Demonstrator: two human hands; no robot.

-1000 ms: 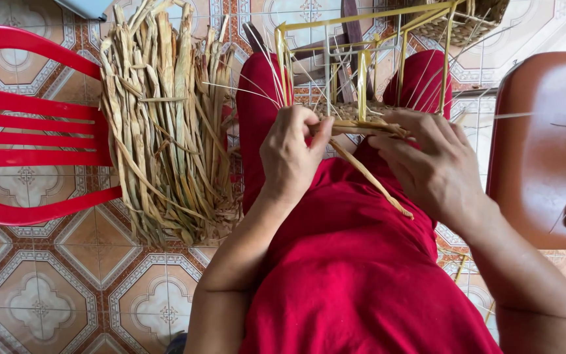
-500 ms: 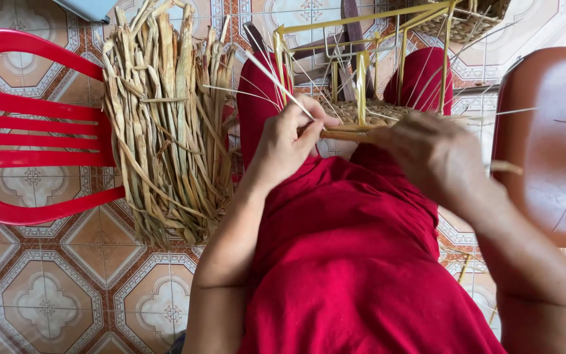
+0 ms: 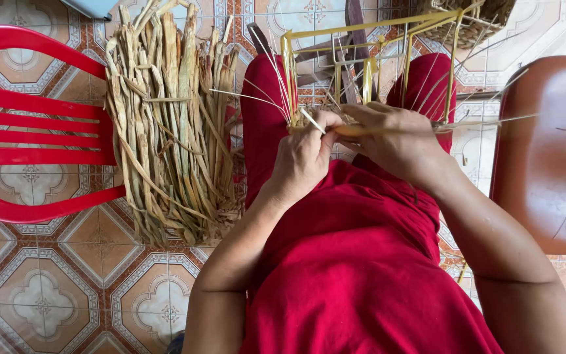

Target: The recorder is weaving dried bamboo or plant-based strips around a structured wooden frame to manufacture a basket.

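A half-woven basket frame [image 3: 368, 72] of yellow strips rests on the person's red-clad lap, its uprights rising away from the body. The left hand [image 3: 306, 157] curls closed at the base, pinching a pale strand [image 3: 311, 120]. The right hand [image 3: 397, 141] — touching the left — folds over a flat yellow strip [image 3: 388, 130]. Beside the lap lies a bundle of dried reeds [image 3: 171, 124] — a red plastic chair [image 3: 31, 124] just beyond.

Light: bright, even daylight, soft all over.
Shadows: faint, a weak one under the bundle of dried reeds [image 3: 168, 131] on the tiled floor [image 3: 67, 288].
Glare: mild sheen on the brown chair [image 3: 545, 151].
Sharpness: mostly crisp; thin strands slightly smeared.
Edges: slight wide-angle bending.
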